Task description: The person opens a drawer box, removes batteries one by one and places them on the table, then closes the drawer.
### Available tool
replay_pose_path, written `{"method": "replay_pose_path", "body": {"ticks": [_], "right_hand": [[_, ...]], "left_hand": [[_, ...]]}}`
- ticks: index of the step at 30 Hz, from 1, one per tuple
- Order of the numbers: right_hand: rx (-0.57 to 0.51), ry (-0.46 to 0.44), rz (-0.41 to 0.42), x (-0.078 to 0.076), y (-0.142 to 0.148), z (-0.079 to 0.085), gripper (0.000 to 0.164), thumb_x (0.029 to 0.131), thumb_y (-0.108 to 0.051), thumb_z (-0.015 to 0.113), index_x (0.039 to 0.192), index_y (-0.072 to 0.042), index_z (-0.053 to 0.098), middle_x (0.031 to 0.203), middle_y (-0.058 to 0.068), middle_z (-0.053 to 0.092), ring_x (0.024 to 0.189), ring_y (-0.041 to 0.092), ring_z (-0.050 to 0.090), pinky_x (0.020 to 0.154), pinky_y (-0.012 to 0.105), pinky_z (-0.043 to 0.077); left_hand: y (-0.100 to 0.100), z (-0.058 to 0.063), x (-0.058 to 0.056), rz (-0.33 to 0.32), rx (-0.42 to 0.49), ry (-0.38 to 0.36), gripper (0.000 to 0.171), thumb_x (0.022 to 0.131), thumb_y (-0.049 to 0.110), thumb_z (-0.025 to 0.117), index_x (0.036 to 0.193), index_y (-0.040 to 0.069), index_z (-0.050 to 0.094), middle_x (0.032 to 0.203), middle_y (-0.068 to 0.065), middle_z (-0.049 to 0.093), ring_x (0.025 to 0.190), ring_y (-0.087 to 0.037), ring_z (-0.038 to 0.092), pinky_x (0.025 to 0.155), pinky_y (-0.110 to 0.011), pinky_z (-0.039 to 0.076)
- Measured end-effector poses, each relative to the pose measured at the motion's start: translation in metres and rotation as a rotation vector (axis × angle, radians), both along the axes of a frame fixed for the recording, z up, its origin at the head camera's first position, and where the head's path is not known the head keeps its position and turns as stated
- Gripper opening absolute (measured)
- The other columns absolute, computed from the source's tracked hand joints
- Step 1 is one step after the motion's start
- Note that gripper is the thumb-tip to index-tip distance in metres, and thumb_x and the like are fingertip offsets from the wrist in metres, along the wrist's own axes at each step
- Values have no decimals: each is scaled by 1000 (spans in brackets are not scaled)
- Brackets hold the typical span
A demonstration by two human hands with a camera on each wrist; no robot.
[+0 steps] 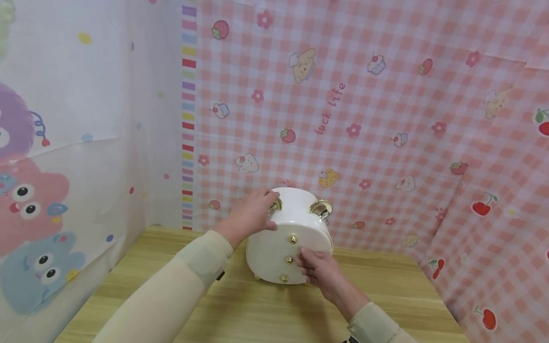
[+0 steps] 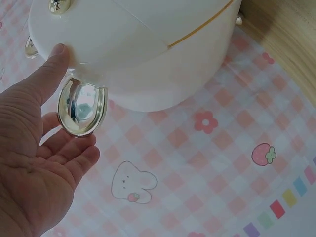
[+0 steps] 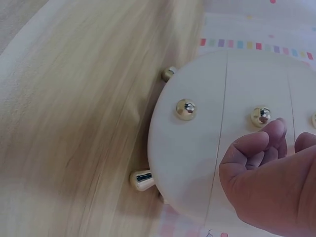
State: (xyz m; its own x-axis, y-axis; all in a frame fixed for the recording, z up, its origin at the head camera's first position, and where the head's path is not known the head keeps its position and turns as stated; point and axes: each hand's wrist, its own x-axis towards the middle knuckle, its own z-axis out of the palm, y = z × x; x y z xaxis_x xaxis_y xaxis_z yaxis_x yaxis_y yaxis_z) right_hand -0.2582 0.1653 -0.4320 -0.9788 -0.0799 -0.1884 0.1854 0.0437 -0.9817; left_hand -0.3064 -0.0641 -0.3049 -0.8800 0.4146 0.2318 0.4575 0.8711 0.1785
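Observation:
A white, rounded drawer box (image 1: 268,250) with three gold knobs down its front and two gold ears on top stands at the back of the table. Around its left gold ear (image 2: 84,106) is my left hand (image 1: 252,213), its thumb at the box's front edge and its loosely bent fingers behind the ear. My right hand (image 1: 322,271) is in front of the box, fingers loosely bent, fingertips close beside the middle knob (image 3: 260,116). Below it, the bottom knob (image 3: 186,109) shows uncovered, as does the top knob (image 1: 293,238).
The wood-grain table (image 1: 266,314) extends in front of the box. Directly behind the box hangs a pink checked cloth (image 1: 274,114) with small printed figures. A white cloth (image 1: 86,186) with cartoon creatures hangs at the left, and more checked cloth closes off the right side.

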Motion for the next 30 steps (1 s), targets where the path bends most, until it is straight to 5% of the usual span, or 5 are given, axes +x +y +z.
{"method": "replay_pose_path", "body": {"ticks": [21, 30], "right_hand": [[75, -21, 44, -2, -12, -17, 34, 107, -42, 65, 98, -11, 76, 83, -8, 73, 71, 7, 61, 65, 24, 47], [24, -57, 73, -3, -19, -19, 37, 107, -43, 64, 101, -8, 75, 82, -8, 73, 72, 7, 61, 66, 24, 47]], "left_hand": [[1, 0, -1, 2, -29, 13, 87, 88, 40, 89, 159, 11, 50, 160, -14, 53, 143, -34, 57, 119, -49, 52], [1, 1, 0, 2, -35, 2, 85, 88, 39, 89, 159, 11, 50, 159, -14, 53, 143, -34, 57, 119, -49, 52]]}}
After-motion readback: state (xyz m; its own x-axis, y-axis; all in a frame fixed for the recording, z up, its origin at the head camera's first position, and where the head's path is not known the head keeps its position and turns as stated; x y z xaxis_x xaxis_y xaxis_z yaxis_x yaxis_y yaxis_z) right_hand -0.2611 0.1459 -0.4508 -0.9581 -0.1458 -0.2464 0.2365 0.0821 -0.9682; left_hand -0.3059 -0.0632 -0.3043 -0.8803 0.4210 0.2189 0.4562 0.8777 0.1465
